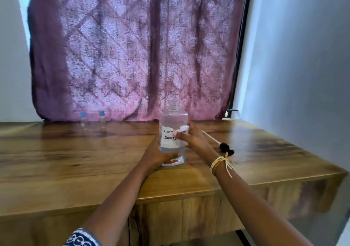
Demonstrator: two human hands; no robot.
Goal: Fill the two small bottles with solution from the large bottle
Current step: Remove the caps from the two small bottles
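On one table (75,160), both hands' grip one large bottle (173,118); two small bottles (92,121) stand apart.

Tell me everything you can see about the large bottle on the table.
The large bottle is clear, plastic by the look, with a threaded neck and no cap on it. It stands upright on the wooden table, about a third full of clear liquid. A white handwritten label on the front is partly covered. The left hand grips its lower part, and the right hand, holding something small and white, rests against its right side and label. The two small bottles stand apart, farther back to the left.
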